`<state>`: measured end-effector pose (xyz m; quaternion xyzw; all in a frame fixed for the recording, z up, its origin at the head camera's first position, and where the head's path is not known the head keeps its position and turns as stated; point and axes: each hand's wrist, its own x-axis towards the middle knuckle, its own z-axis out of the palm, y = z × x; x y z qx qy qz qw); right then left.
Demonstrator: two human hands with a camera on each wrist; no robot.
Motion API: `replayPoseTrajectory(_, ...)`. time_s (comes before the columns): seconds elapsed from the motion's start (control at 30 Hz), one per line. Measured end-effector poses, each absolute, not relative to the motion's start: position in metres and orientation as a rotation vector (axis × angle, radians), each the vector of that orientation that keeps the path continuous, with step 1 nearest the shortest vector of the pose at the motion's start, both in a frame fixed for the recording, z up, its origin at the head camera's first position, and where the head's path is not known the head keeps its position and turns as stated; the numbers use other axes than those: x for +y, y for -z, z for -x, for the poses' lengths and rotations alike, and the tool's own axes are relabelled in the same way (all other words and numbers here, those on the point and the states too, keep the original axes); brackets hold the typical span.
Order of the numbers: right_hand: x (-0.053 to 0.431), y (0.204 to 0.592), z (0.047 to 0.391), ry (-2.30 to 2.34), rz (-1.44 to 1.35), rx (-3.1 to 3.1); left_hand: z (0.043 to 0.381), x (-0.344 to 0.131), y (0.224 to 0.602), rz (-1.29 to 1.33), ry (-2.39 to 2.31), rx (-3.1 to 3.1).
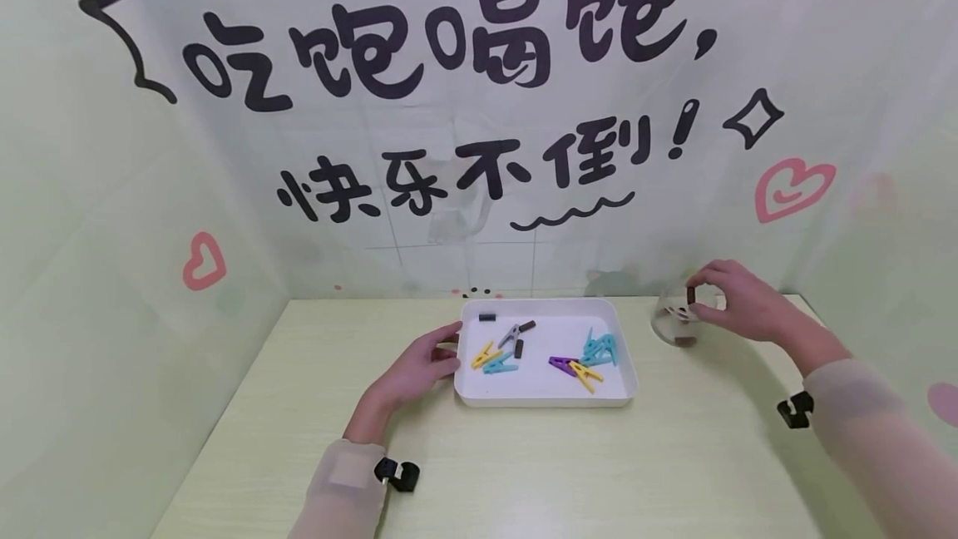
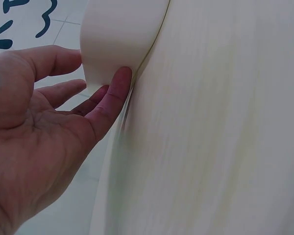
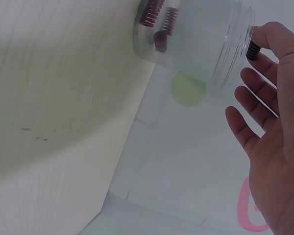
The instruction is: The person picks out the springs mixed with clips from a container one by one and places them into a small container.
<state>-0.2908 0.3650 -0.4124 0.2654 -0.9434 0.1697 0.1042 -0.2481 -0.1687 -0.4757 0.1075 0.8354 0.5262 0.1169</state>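
Note:
My right hand (image 1: 737, 298) pinches a small dark spring (image 3: 253, 50) between thumb and index finger, at the mouth of a clear jar (image 3: 198, 44). Several reddish-brown springs (image 3: 169, 21) lie at the bottom of that jar. My left hand (image 1: 419, 364) rests its fingertips against the left end of a white tray (image 1: 546, 403), thumb nearest the front. Inside the tray are a black spring (image 1: 487, 318), two brown springs (image 1: 519, 348) and several clothespins: grey (image 1: 509, 336), yellow (image 1: 486, 354), purple (image 1: 563, 365) and teal (image 1: 599, 348).
Tray and jar both stand toward the back of a pale wooden table (image 1: 524, 472), the jar to the right of the tray. Behind them hangs a white printed curtain (image 1: 464, 264) with black lettering. Similar sheets close off both sides.

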Motion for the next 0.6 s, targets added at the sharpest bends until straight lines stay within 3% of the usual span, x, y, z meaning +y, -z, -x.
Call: replayPoseTrajectory(0.6,0.355,0.41,0.291,-0.581,-0.643,-2.867,0.249,-0.17,0.479,-0.309,-1.563,2.431)
